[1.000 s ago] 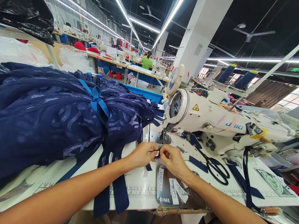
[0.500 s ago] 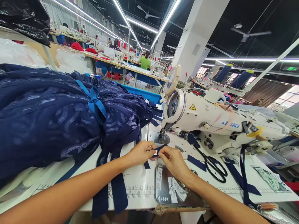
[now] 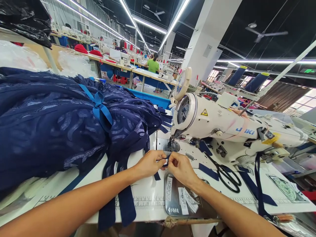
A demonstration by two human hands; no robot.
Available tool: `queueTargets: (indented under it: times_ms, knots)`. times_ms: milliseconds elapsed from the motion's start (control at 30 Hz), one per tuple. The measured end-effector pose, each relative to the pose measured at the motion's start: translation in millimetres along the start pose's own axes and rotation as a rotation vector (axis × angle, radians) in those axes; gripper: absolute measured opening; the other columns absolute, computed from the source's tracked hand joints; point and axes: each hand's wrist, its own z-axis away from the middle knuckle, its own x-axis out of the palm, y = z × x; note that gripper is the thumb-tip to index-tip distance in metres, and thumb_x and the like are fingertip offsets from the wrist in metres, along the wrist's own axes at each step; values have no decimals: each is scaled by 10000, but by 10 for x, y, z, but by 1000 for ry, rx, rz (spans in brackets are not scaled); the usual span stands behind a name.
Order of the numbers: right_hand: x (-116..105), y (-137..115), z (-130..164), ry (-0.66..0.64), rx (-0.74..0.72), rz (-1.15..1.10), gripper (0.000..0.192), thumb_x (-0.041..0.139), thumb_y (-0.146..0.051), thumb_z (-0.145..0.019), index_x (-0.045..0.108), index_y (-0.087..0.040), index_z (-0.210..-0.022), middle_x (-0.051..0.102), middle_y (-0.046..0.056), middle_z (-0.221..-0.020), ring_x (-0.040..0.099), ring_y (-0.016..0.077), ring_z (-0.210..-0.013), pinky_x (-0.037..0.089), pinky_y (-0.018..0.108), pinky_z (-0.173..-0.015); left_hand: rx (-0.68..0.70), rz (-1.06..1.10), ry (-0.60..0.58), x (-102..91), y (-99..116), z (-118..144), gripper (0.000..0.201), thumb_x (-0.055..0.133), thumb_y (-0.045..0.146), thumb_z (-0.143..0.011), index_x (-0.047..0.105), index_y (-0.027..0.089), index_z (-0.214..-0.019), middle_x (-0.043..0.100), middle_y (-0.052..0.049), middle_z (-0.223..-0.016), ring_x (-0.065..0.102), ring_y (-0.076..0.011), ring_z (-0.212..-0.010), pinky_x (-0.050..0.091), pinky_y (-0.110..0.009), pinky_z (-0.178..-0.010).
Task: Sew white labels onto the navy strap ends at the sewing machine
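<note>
My left hand and my right hand meet in front of the sewing machine. Between them is a short narrow navy strap, pinched by the fingers of both hands and partly hidden by them. The needle area of the machine lies just beyond my fingertips. Below my right hand, a metal tray holds several white "valege" labels. To the left lies a large pile of navy lace garments tied with a blue ribbon.
Black scissors rest right of my right hand, beside navy fabric strips. Navy straps hang over the table's front edge. A printed ruler runs along that edge. A person in green sits further back.
My hands have come slightly closer together, and less of the navy strap shows between them. My right hand has shifted a little upward. The pile and tray have stayed put.
</note>
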Motion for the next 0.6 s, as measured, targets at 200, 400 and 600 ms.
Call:
queueTargets:
  times_ms: [200, 400, 600]
  knots:
    - [-141, 144, 16, 35, 23, -50, 98, 406, -131, -618, 416, -189, -540, 409, -58, -472, 382, 91, -446, 276, 201, -447, -124, 171, -62, -48, 92, -14, 122, 505, 239, -714, 537, 134, -661, 630, -6, -595, 600, -135, -592, 476, -250, -616]
    - [-186, 65, 104, 11, -179, 142, 145, 397, -117, -718, 441, -187, -598, 456, -41, -547, 396, 96, -491, 300, 218, -516, -146, 186, -79, -76, 136, 3, 159, 518, 287, -715, 552, 134, -693, 645, -3, -600, 610, -139, -606, 445, -236, -599]
    - [-158, 18, 132, 84, -342, 326, 183, 354, -88, -754, 436, -183, -621, 498, -19, -603, 375, 98, -481, 302, 241, -548, -117, 213, -101, -79, 120, -7, 178, 528, 319, -696, 519, 147, -653, 635, 1, -600, 594, -130, -583, 435, -233, -596]
